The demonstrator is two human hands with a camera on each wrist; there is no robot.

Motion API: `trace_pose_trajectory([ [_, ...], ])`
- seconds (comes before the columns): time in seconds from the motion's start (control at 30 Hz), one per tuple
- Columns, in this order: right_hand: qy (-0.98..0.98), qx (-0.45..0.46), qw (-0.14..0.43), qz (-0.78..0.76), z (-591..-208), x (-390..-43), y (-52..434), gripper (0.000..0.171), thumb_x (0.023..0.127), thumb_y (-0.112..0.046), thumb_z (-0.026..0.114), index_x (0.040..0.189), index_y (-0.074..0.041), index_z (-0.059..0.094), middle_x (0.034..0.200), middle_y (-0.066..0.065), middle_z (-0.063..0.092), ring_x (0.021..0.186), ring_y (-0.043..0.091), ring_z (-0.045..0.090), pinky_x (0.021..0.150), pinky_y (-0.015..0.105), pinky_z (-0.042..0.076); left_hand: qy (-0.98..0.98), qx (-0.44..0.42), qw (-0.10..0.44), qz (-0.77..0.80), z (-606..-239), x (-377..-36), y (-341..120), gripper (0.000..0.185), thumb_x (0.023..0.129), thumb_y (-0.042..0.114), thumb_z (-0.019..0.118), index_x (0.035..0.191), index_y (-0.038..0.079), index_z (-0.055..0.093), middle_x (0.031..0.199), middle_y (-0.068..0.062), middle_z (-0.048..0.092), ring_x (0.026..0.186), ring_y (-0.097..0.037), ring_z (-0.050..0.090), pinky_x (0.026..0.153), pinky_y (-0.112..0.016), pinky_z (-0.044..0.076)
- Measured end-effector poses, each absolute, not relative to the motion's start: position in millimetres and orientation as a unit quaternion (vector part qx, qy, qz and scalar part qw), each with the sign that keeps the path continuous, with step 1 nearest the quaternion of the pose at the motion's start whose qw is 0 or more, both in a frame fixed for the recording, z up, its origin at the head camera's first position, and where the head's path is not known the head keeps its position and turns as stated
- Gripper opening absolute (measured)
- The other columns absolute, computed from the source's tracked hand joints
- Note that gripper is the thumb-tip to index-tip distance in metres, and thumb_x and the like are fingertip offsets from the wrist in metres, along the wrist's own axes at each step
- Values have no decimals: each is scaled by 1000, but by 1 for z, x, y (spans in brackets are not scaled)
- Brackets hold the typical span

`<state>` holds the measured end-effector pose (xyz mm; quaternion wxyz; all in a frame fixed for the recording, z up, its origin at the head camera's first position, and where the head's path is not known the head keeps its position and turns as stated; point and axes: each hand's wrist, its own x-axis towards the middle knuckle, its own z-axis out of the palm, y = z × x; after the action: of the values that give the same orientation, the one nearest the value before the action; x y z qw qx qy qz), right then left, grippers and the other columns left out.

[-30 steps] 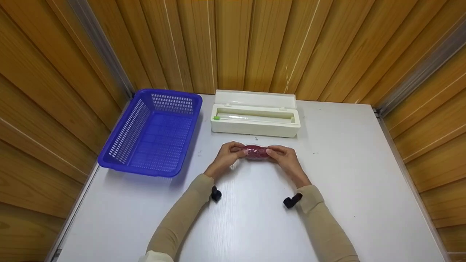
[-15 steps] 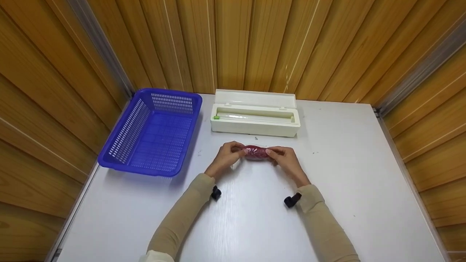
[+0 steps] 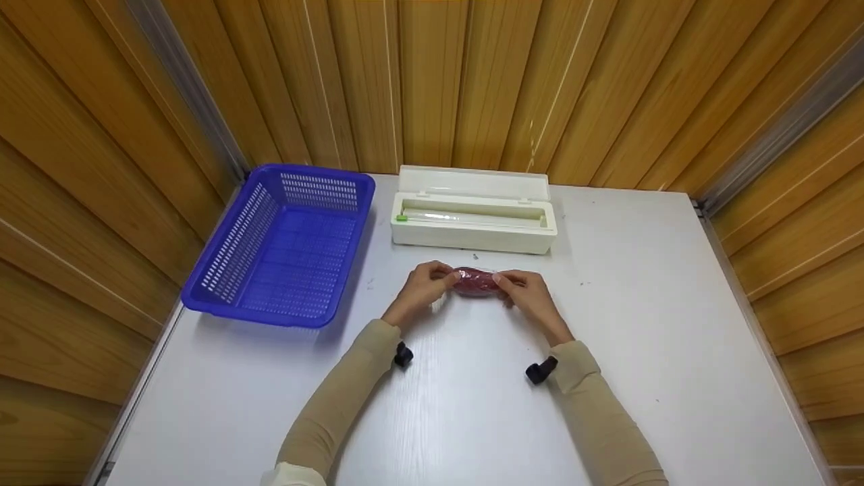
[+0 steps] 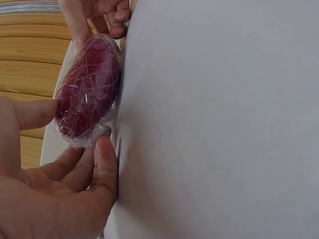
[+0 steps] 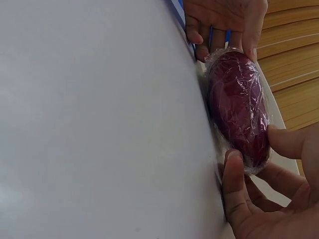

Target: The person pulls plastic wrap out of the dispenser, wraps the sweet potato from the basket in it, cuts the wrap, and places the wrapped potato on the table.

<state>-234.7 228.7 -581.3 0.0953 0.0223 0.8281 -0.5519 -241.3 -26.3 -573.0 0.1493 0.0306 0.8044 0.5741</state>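
A dark red oval thing wrapped in clear cling film (image 3: 476,281) (image 4: 88,92) (image 5: 240,108) lies on the white table (image 3: 472,405), in front of the cling film dispenser. My left hand (image 3: 426,284) pinches its left end between thumb and fingers (image 4: 99,164). My right hand (image 3: 523,288) pinches its right end the same way, thumb above and fingers (image 5: 234,189) below. Loose film bunches at both ends.
A cream cling film dispenser box (image 3: 474,212) with its lid open stands at the back of the table. A blue plastic basket (image 3: 283,243) sits at the back left. Wooden panel walls (image 3: 432,81) enclose the table on three sides.
Both hands and the wrapped thing have shifted slightly away from me, toward the dispenser. The grips look the same.
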Motion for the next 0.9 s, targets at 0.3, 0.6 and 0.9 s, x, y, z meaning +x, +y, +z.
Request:
trace_pose_trajectory([
  [0.3, 827, 19, 86, -555, -579, -237, 228, 43, 106, -31, 68, 136, 0, 70, 100, 16, 76, 69, 15, 64, 60, 23, 54, 808, 27, 127, 575, -571, -243, -24, 36, 103, 33, 69, 126, 5, 71, 121, -11, 74, 116, -26, 68, 104, -42, 54],
  [0.6, 823, 19, 86, -561, -579, -234, 230, 44, 106, -34, 68, 134, 0, 71, 93, 12, 74, 68, 15, 62, 55, 23, 50, 813, 21, 130, 568, -569, -242, -23, 37, 103, 31, 68, 128, 5, 71, 121, -11, 74, 115, -26, 67, 105, -42, 52],
  [0.9, 830, 16, 91, -550, -576, -232, 230, 45, 107, -36, 66, 136, -2, 70, 102, 13, 74, 67, 16, 60, 56, 24, 50, 814, 29, 137, 564, -568, -240, -25, 40, 104, 35, 67, 132, 6, 69, 123, -11, 73, 116, -26, 67, 105, -42, 53],
])
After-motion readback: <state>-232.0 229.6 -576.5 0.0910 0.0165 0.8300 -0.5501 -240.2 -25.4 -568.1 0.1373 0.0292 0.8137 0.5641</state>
